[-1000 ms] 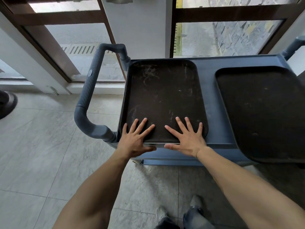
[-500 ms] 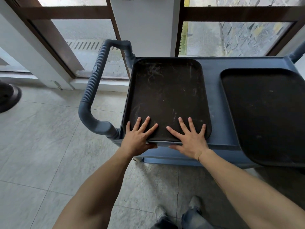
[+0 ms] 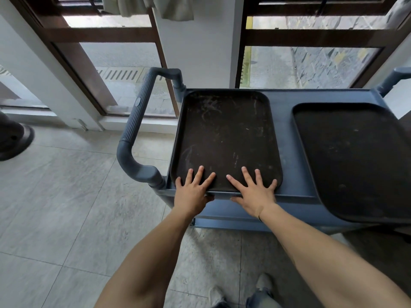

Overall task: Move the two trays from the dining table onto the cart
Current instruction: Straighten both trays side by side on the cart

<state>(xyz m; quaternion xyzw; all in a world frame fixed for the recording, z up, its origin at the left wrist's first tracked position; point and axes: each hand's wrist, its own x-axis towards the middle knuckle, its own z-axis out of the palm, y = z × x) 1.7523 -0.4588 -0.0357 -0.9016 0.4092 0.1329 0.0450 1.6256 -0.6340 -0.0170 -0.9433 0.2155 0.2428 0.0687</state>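
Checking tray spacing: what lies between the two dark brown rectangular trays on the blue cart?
Only a bare strip of the blue plastic cart top separates the scratched left tray from the right tray, in the head view.

Pale grey stone tiles [image 3: 55,207] cover the floor; brown-framed glass doors [image 3: 124,90] flank a white pillar [image 3: 200,52], with a slotted drain grate [image 3: 120,74] visible outside; a pale cloth [image 3: 173,8] hangs overhead; a dark round base [image 3: 13,138] stands far left.
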